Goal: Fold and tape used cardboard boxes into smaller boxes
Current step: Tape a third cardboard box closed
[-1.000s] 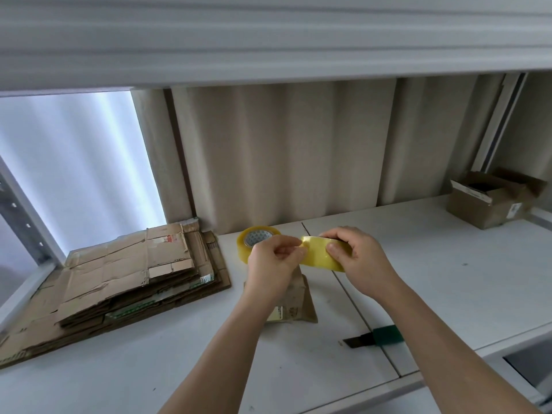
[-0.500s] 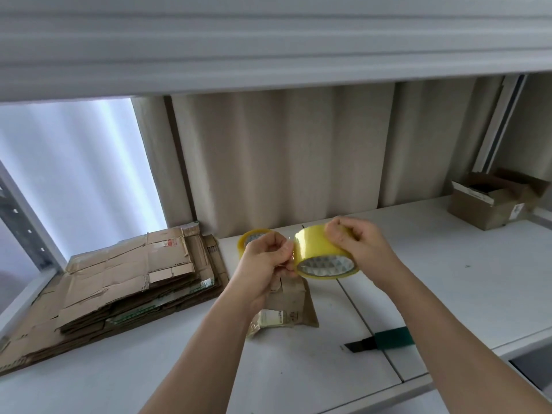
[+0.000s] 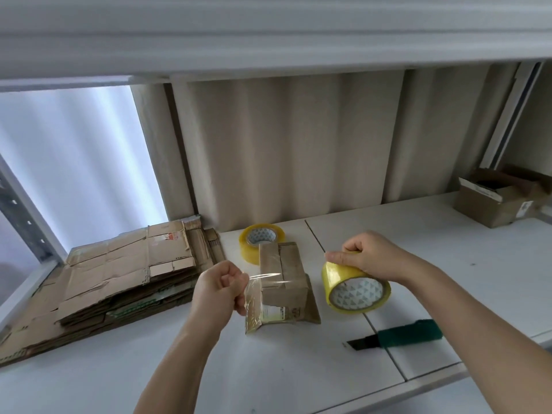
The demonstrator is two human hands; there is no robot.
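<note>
A small folded cardboard box (image 3: 288, 282) stands on the white table (image 3: 298, 369) in the middle. My right hand (image 3: 370, 256) grips a yellow tape roll (image 3: 354, 286) just right of the box. My left hand (image 3: 222, 289) pinches the free end of a clear tape strip (image 3: 263, 283), which stretches from the roll across the front of the box. A second yellow tape roll (image 3: 260, 240) lies flat behind the box.
A stack of flattened cardboard (image 3: 119, 273) lies at the left. A green-handled cutter (image 3: 400, 336) with its blade out lies right of the box. An open cardboard box (image 3: 498, 201) stands at the far right. A shelf hangs overhead.
My hands have moved apart, the left one to the left and the right one to the right, drawing a strip of tape off the roll. The small box is now uncovered.
</note>
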